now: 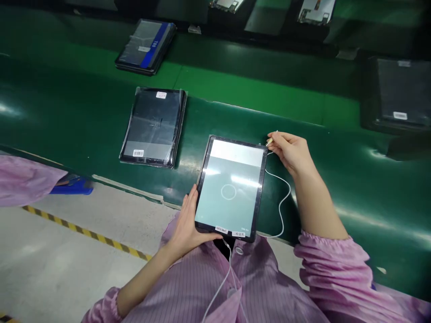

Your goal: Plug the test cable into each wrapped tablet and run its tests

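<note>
A tablet [232, 179] with a lit, pale screen showing a ring lies tilted at the near edge of the green bench. My left hand [188, 224] grips its lower left corner, fingers along the side and thumb on the bottom edge. At the upper right corner my right hand [289, 150] pinches a small pale-yellow plug [270, 141] close to the tablet's edge; whether it sits in a socket I cannot tell. A white cable [284, 199] loops down beside the tablet. Another white cord [230, 260] hangs over my chest from the bottom edge.
Left of the tablet lies a stack of film-wrapped tablets [153, 125] with barcode labels. Beyond it is another stack [144, 47] with a blue strip. More dark tablets [404, 94] are at the far right. Opened devices [316, 11] lie along the back. Someone's pink sleeve [27, 179] shows at left.
</note>
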Available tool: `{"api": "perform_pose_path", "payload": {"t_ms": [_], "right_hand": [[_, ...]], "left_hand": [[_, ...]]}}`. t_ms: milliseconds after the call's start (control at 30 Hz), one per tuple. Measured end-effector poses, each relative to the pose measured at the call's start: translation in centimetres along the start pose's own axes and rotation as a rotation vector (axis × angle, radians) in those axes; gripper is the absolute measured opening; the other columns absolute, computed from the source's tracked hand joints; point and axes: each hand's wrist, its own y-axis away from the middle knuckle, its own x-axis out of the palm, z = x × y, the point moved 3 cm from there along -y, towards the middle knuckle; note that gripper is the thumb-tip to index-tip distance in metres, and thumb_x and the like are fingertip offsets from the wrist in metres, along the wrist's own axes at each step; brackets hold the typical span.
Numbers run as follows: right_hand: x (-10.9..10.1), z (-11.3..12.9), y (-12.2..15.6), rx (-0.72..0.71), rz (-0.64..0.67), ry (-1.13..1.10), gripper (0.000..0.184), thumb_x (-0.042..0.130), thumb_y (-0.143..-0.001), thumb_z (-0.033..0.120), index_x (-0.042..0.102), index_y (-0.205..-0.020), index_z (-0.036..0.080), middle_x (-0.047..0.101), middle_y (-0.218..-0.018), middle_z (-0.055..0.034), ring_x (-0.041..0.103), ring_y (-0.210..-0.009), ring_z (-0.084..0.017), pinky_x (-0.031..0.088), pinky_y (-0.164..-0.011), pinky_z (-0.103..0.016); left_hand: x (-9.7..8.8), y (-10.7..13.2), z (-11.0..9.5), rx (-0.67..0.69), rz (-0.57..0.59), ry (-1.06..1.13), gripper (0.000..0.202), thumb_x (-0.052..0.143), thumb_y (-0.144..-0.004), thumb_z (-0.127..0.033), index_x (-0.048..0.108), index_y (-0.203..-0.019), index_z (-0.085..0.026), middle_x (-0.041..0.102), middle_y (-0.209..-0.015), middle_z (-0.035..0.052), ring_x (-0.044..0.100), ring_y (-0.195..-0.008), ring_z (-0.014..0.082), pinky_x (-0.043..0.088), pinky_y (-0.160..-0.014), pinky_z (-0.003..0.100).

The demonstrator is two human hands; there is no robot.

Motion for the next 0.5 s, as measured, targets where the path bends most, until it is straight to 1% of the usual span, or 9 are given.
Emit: {"api": "perform_pose_path", "payload": {"t_ms": [133,267,367,500], "right_hand": [[0.1,0.2,-0.1,0.040,-0.015,-0.006,0.019,0.080,-0.076,0.034,0.072,-0.073,0.017,0.063,-0.071,-0.0020,0.059,-0.063,-0.008,0.054,-0.065,-0.017],[0.3,0.6,-0.4,0.076,0.000,0.040,0.013,0.076,-0.081,0.027,0.072,-0.073,0.017,0.063,-0.069,-0.0018,0.059,-0.062,-0.008,0.055,-0.062,-0.016],[0.4,0.9,-0.6,0.105,0.016,0.078,0.014,0.075,-0.082,0.022,0.071,-0.070,0.016,0.063,-0.068,-0.0024,0.058,-0.059,-0.008,0.055,-0.059,-0.015],[0.6,1.4,-0.8,0.135,0.057,0.115,0.014,0.075,-0.083,0.020,0.071,-0.070,0.014,0.063,-0.067,-0.0031,0.057,-0.056,-0.007,0.055,-0.058,-0.014]], "left_hand": [[-0.1,-0.1,-0.1,0.005,-0.018,0.000,0.144,0.089,-0.061,-0.062,-0.012,-0.159,-0.033,0.025,-0.164,0.0244,0.035,-0.146,0.0462,0.031,-0.115,0.069],[0.1,-0.1,0.0,0.014,-0.031,0.005,0.141,0.088,-0.060,-0.064,-0.007,-0.160,-0.032,0.026,-0.163,0.0248,0.036,-0.146,0.0461,0.029,-0.116,0.070],[0.3,0.1,0.3,0.040,-0.073,0.011,0.139,0.088,-0.059,-0.064,-0.002,-0.160,-0.032,0.029,-0.161,0.0251,0.037,-0.145,0.0462,0.029,-0.115,0.071],[0.6,0.5,0.6,0.090,-0.115,0.018,0.133,0.087,-0.062,-0.063,0.003,-0.160,-0.033,0.029,-0.161,0.0255,0.037,-0.145,0.0462,0.030,-0.113,0.072]]}}
